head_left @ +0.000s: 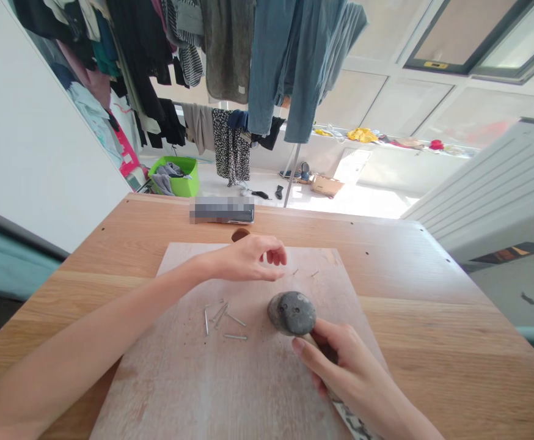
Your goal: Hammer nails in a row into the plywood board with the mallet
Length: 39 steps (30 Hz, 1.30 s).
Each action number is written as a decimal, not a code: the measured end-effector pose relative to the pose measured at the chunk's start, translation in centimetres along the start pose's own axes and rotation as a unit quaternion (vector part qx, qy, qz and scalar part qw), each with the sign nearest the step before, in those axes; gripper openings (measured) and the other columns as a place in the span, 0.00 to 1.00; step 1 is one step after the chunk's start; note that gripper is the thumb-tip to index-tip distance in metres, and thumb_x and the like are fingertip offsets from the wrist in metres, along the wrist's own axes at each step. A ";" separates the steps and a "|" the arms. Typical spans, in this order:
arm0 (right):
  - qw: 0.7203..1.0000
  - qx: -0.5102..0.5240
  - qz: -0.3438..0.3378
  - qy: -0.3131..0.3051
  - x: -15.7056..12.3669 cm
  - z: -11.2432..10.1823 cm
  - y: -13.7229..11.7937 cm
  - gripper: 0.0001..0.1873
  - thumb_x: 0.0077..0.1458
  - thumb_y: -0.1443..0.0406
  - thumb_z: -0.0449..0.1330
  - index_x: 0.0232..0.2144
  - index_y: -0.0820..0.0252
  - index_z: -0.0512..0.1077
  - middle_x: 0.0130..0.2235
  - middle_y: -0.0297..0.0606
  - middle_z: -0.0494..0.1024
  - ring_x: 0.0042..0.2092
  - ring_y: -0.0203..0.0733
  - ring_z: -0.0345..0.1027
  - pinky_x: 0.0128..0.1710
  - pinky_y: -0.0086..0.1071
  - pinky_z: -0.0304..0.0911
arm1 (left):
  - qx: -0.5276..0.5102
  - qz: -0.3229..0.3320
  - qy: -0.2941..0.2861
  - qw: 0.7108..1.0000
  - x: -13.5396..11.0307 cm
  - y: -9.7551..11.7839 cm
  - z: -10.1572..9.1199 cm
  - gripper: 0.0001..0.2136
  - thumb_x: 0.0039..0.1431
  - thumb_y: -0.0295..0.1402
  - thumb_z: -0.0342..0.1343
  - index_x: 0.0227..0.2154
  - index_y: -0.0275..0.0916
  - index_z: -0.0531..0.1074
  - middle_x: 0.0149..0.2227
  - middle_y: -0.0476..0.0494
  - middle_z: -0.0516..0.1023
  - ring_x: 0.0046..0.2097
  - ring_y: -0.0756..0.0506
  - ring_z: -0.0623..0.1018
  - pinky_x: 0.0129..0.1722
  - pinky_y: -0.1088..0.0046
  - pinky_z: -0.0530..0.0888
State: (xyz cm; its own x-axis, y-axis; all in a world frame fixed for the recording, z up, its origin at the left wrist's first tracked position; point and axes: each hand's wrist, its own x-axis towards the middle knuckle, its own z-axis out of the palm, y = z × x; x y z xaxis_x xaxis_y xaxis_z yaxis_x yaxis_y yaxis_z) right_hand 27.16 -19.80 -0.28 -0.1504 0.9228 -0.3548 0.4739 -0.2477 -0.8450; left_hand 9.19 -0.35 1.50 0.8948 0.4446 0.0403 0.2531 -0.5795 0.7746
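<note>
My right hand (340,366) is wrapped round the handle of a hammer whose round grey head (292,313) rests on a pale plywood board (193,391). My left hand (248,258) hovers over the board's far part, thumb and fingers pinched together near small nails; whether it holds a nail I cannot make out. Several loose nails (223,321) lie on the board between my forearm and the hammer head. Two small nails (304,272) lie just right of my left fingertips.
The board lies on a wooden table (432,318). A dark flat object (223,211) sits at the table's far edge. Beyond are hanging clothes (230,55), a green basket (178,176), and a white radiator-like panel (500,183) at right.
</note>
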 end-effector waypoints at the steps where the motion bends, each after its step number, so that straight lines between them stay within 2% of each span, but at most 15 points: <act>1: 1.000 -0.001 -0.001 0.000 0.0 0.0 0.0 0.19 0.68 0.53 0.53 0.27 0.55 0.62 0.19 0.28 0.68 0.20 0.34 0.63 0.21 0.26 0.55 | 0.021 -0.011 -0.034 0.999 -0.8 0.5 -0.7 0.07 0.57 0.32 0.61 0.38 0.37 0.75 0.37 0.47 0.77 0.38 0.48 0.75 0.40 0.71 0.71; 4: 1.000 -0.008 -0.002 0.000 -0.1 0.0 0.0 0.20 0.68 0.52 0.52 0.27 0.55 0.62 0.18 0.28 0.67 0.20 0.33 0.61 0.21 0.26 0.54 | 0.079 -0.045 -0.145 0.985 -3.3 2.1 -2.4 0.09 0.54 0.31 0.61 0.38 0.39 0.75 0.37 0.49 0.75 0.39 0.47 0.74 0.39 0.73 0.69; 6: 1.000 -0.014 -0.004 0.001 -0.1 0.0 0.1 0.21 0.68 0.51 0.52 0.26 0.55 0.62 0.18 0.28 0.67 0.20 0.33 0.61 0.22 0.27 0.55 | 0.114 -0.059 -0.174 0.976 -4.6 2.8 -2.9 0.10 0.52 0.31 0.62 0.38 0.40 0.75 0.39 0.50 0.75 0.41 0.47 0.74 0.37 0.73 0.67; 9: 1.000 -0.018 -0.002 0.003 -0.2 -0.1 0.2 0.22 0.67 0.49 0.52 0.26 0.55 0.62 0.18 0.28 0.68 0.20 0.34 0.62 0.22 0.27 0.56 | 0.148 -0.067 -0.194 0.967 -5.5 3.3 -2.6 0.09 0.51 0.33 0.64 0.35 0.41 0.74 0.37 0.50 0.74 0.38 0.47 0.72 0.33 0.72 0.63; 12: 1.000 -0.010 0.001 0.004 -0.1 -0.1 0.2 0.22 0.67 0.49 0.53 0.26 0.55 0.62 0.18 0.28 0.67 0.20 0.34 0.62 0.22 0.27 0.56 | 0.163 -0.090 -0.213 0.959 -5.4 3.3 -1.8 0.09 0.50 0.34 0.66 0.29 0.40 0.71 0.33 0.51 0.72 0.32 0.49 0.69 0.28 0.71 0.60; 15: 1.000 0.006 0.001 0.006 -0.1 0.0 0.1 0.21 0.66 0.50 0.54 0.25 0.55 0.61 0.18 0.28 0.67 0.20 0.34 0.62 0.21 0.27 0.56 | 0.177 -0.103 -0.226 0.953 -5.1 3.4 -1.1 0.09 0.48 0.30 0.65 0.25 0.40 0.69 0.31 0.51 0.71 0.28 0.50 0.66 0.25 0.71 0.58; 19: 1.000 0.019 0.008 0.015 -0.1 0.1 -0.2 0.21 0.65 0.50 0.55 0.25 0.55 0.62 0.18 0.28 0.66 0.19 0.34 0.61 0.20 0.27 0.55 | 0.183 -0.089 -0.225 0.953 -5.0 3.5 -0.8 0.07 0.48 0.27 0.63 0.23 0.39 0.69 0.31 0.50 0.72 0.27 0.50 0.66 0.25 0.71 0.58; 23: 0.999 0.033 0.017 0.026 -0.2 0.2 -0.5 0.20 0.64 0.51 0.56 0.25 0.55 0.64 0.17 0.28 0.65 0.19 0.35 0.61 0.20 0.27 0.54 | 0.165 -0.050 -0.175 0.969 -4.6 3.1 -1.0 0.05 0.50 0.24 0.60 0.25 0.39 0.71 0.33 0.50 0.73 0.31 0.49 0.70 0.29 0.71 0.61; 28: 0.999 0.023 0.023 0.035 -0.2 0.3 -0.6 0.20 0.64 0.51 0.56 0.25 0.56 0.64 0.17 0.27 0.65 0.19 0.35 0.61 0.21 0.27 0.54 | 0.062 0.025 -0.037 0.997 -2.5 1.4 -1.3 0.05 0.52 0.23 0.59 0.31 0.38 0.74 0.40 0.48 0.73 0.39 0.49 0.73 0.41 0.72 0.70; 31: 0.999 0.024 0.031 0.032 -0.3 0.3 -0.7 0.20 0.63 0.51 0.57 0.25 0.55 0.63 0.17 0.27 0.65 0.19 0.34 0.61 0.21 0.27 0.54 | -0.029 0.071 0.042 0.996 -0.7 0.0 -0.4 0.04 0.53 0.24 0.59 0.31 0.37 0.73 0.45 0.44 0.74 0.42 0.49 0.74 0.44 0.71 0.72; 33: 0.999 0.022 0.037 0.030 -0.3 0.2 -0.7 0.20 0.63 0.50 0.57 0.25 0.55 0.63 0.17 0.27 0.65 0.20 0.34 0.61 0.22 0.27 0.54 | -0.059 0.060 0.070 0.994 0.2 -0.7 0.6 0.03 0.55 0.24 0.59 0.32 0.37 0.72 0.38 0.46 0.77 0.37 0.50 0.74 0.40 0.72 0.73; 35: 0.999 0.015 0.039 0.029 -0.3 0.2 -0.8 0.21 0.63 0.50 0.57 0.25 0.55 0.63 0.17 0.27 0.65 0.20 0.34 0.61 0.22 0.27 0.54 | -0.058 0.041 0.078 0.994 0.5 -1.3 1.5 0.03 0.56 0.23 0.58 0.32 0.37 0.72 0.30 0.51 0.75 0.32 0.51 0.73 0.36 0.74 0.71; 39: 0.999 0.015 0.040 0.026 -0.3 0.2 -0.9 0.22 0.63 0.49 0.56 0.24 0.55 0.62 0.17 0.27 0.66 0.20 0.34 0.60 0.22 0.27 0.55 | -0.011 0.045 0.086 0.995 0.0 -2.0 2.6 0.06 0.53 0.20 0.58 0.33 0.36 0.72 0.30 0.51 0.74 0.31 0.52 0.71 0.34 0.74 0.69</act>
State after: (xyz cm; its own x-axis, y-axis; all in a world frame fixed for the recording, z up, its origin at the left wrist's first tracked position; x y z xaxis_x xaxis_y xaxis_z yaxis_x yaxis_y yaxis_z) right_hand 26.64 -19.91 0.47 -0.0670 0.9133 -0.4018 0.4561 -0.3301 -0.8264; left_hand 9.60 -0.99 -1.63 0.8366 0.5034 0.2161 0.1657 -0.6086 0.7760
